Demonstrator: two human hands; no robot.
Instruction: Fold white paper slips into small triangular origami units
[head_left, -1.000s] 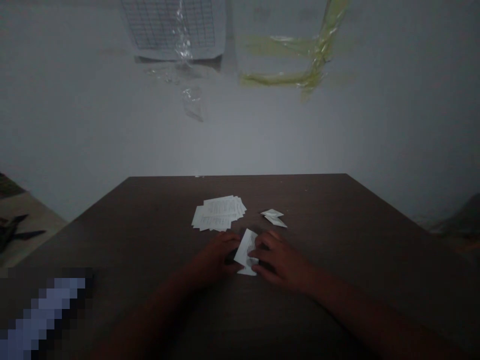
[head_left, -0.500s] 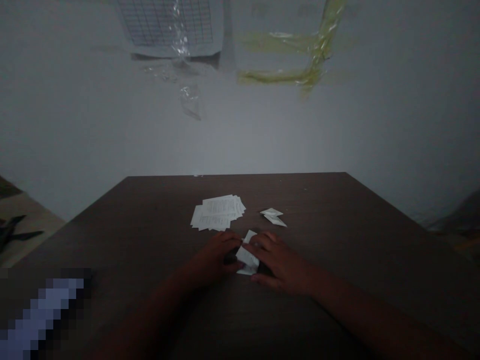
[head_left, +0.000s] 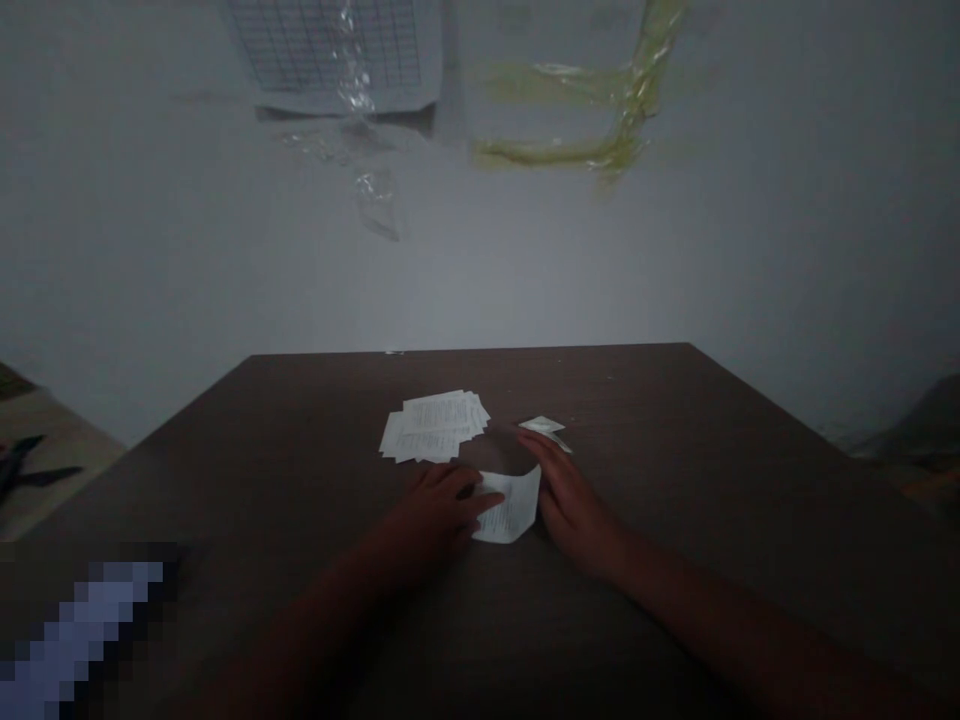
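Paper sheet (head_left: 516,508): on desk (head_left: 300,400), near printed papers (head_left: 435,425); right edge curled up. Left grip (head_left: 435,510): fingers over paper sheet, cannot tell whether pinching; right grip (head_left: 574,510): released, open beside curled edge.

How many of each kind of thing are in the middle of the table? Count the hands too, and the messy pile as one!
Hands: 2, left hand and right hand
Paper between them: 1
Paper pile: 1
Small folded papers: 2, one partly hidden
Total: 6
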